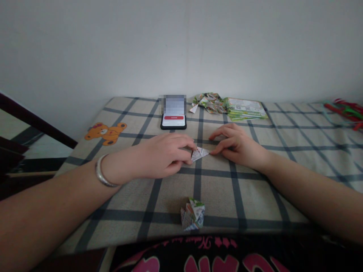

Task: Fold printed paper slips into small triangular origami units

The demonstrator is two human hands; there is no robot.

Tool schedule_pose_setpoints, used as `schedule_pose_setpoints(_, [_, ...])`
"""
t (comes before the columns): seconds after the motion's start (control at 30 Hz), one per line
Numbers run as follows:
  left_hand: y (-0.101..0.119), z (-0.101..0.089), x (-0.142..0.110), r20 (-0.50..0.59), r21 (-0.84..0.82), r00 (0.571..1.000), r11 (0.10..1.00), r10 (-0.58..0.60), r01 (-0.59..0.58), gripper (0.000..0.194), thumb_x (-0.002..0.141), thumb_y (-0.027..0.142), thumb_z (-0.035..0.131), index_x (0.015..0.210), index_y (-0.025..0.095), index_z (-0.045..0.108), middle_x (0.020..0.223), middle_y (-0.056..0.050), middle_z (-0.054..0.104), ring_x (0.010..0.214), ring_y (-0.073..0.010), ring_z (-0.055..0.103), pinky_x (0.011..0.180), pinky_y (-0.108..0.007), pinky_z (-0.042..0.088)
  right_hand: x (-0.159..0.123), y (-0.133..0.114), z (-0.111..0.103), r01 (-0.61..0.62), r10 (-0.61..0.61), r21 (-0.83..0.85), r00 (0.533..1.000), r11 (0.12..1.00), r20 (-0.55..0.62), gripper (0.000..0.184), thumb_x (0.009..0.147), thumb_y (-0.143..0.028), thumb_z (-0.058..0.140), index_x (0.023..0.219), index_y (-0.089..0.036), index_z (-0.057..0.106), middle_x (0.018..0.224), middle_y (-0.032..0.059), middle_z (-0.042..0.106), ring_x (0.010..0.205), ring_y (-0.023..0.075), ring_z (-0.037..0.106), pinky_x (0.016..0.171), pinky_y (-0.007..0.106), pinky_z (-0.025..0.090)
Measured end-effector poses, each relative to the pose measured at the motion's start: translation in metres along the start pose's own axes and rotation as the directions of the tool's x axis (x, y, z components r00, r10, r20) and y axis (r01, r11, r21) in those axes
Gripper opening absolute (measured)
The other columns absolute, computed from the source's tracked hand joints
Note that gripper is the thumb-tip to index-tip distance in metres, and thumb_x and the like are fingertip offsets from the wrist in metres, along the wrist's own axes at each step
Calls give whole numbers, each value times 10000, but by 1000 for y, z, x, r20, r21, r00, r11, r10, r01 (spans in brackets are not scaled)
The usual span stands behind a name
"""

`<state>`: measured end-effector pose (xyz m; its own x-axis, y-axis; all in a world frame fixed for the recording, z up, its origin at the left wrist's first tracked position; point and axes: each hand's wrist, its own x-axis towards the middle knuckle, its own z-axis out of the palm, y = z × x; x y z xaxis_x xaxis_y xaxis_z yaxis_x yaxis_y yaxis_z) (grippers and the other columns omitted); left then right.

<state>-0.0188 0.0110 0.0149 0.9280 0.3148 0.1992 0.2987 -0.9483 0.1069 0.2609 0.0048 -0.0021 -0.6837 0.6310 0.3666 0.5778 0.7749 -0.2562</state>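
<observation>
A small folded piece of printed paper [200, 153], roughly triangular, lies on the cloth between my two hands. My left hand [167, 155], with a silver bangle on its wrist, has its bent fingers closed on the paper's left side. At the right tip, my right hand [234, 145] pinches the paper with its lower fingers; its upper finger stands apart on the cloth. Nearer to me stands a cluster of folded paper pieces [193, 214], green, white and printed, with pointed corners.
A phone [173, 122] with a lit screen lies towards the wall. To its right are more folded paper pieces [211, 102] and a stack of printed sheets [246, 108]. Red and green items [344, 111] sit at far right. A bear picture [106, 133] marks the checked tablecloth [136, 130].
</observation>
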Motion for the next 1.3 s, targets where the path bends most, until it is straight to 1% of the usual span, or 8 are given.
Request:
schedule_pose_setpoints(0.23, [-7,5,2,-50,-114,999,993,-13,7,223,808,89,543,864,229,706,1193,-35,650,1300,-255,455,1075,-466,404,1,2,3,-7,7,48,1000,999,-15,254,798,-93,599,834,-282,765,1095,27,674,1086,227,539,964,429,390])
schedule_pose_setpoints(0.33, [-5,3,4,-68,-152,997,988,-28,18,188,809,97,550,839,214,695,1150,-31,675,1270,-245,488,1079,-439,406,4,-5,2,31,-31,16,999,999,-28,237,775,-73,583,818,-240,745,1042,31,693,1058,226,546,949,401,415])
schedule_pose_setpoints(0.43, [0,4,6,-56,-159,994,984,-91,81,149,833,143,559,883,199,687,1100,-36,698,1247,-241,517,1080,-429,407,6,-12,2,60,-60,-21,998,998,-21,208,764,-73,564,824,-204,714,967,35,709,972,212,575,902,365,448])
schedule_pose_setpoints(0.53, [5,8,9,-71,-118,983,980,-172,163,147,875,198,545,931,184,681,1052,-49,711,1235,-236,533,1051,-413,428,7,-18,4,59,-61,-97,998,994,-17,175,796,-133,569,886,-194,706,911,45,706,919,219,586,860,365,455])
schedule_pose_setpoints(0.73, [14,19,14,-178,-6,957,973,-228,231,134,857,285,609,879,157,642,997,-70,688,1101,-241,595,1040,-427,425,8,-26,10,63,-67,-229,998,971,-12,206,889,-274,557,995,-195,715,902,55,703,876,228,570,787,358,436])
schedule_pose_setpoints(0.9, [17,24,14,-202,22,953,972,-226,235,191,846,263,618,992,140,617,1080,-100,636,1108,-252,566,980,-404,471,8,-29,10,72,-78,-307,997,949,-9,223,916,-287,522,954,-209,727,831,49,688,835,225,554,729,345,403])
schedule_pose_setpoints(1.1, [18,23,14,-196,96,963,974,-182,204,225,835,237,599,1034,132,607,1099,-99,626,1132,-255,542,1018,-403,442,10,-31,9,67,-77,-327,997,943,-20,199,896,-264,537,924,-226,731,819,32,690,831,220,559,713,339,389])
schedule_pose_setpoints(1.3, [20,23,17,-179,93,943,949,-281,300,239,819,288,623,1007,144,595,1050,-84,615,1036,-252,551,927,-413,468,10,-32,10,36,-53,-338,998,940,-41,155,857,-240,575,906,-221,720,787,18,690,805,218,566,688,340,387])
